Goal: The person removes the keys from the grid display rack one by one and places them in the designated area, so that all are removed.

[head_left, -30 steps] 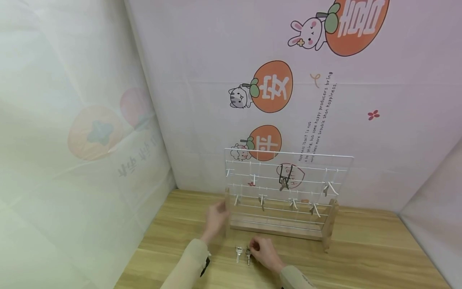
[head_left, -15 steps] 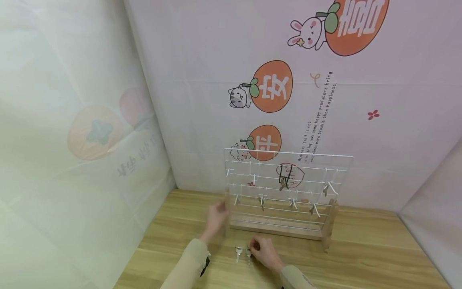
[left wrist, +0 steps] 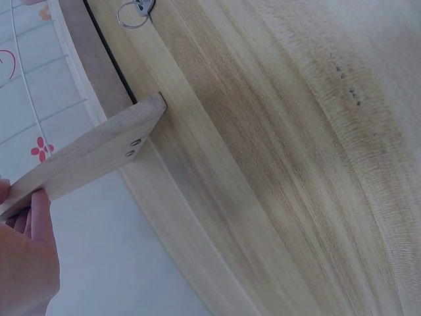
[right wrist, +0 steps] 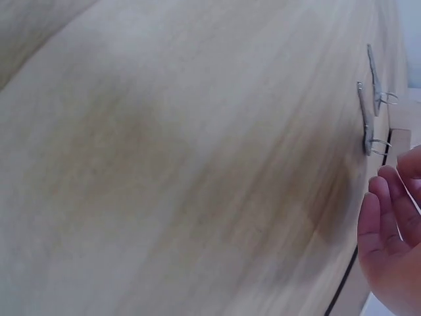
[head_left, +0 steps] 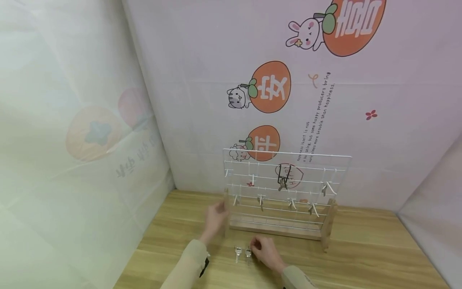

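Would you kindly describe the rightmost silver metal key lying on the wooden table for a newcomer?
On the wooden table stands a white wire rack with wooden supports. In front of its left end lie two silver metal keys; the rightmost key lies closer to the right hand.

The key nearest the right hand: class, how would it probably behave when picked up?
The key looks metallic, so it is probably stiff. Thin and flat, it should hardly roll. Its wire ring may swing when lifted.

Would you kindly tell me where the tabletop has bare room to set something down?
The tabletop is bare between the rack and right wall, and between the left hand and left wall. It is crowded before the rack's left half: two keys and the right hand.
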Tool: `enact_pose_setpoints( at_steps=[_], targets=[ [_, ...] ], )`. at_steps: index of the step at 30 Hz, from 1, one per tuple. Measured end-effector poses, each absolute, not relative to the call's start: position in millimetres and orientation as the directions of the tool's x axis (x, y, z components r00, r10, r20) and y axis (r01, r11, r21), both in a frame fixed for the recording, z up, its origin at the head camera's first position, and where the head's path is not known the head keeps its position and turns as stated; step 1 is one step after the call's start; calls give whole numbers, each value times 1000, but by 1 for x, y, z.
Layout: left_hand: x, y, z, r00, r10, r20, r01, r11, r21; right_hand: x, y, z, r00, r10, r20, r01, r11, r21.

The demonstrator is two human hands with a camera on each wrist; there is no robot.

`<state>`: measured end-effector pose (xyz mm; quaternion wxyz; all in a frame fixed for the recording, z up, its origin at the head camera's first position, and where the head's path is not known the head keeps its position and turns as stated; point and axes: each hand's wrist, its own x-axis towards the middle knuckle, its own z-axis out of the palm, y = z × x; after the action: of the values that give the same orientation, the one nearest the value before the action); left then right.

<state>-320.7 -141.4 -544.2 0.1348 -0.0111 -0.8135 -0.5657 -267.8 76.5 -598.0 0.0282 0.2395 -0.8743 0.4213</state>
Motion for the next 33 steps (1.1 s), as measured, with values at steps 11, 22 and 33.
enact_pose_setpoints(
  at_steps=[11, 22, 33],
  targets=[
    [-319, -144, -543, -962, -127, 242, 187, 339, 922, -267, 82, -575, -876, -373, 305, -468, 506, -725],
    [-320, -145, -543, -963, -121, 239, 184, 348, 919, -266, 88, -556, -898, -296, 327, -438, 522, -732],
    [-320, -144, -544, -964, -107, 244, 195, 342, 919, -263, 98, -525, -912, -214, 350, -408, 548, -730]
  ],
)
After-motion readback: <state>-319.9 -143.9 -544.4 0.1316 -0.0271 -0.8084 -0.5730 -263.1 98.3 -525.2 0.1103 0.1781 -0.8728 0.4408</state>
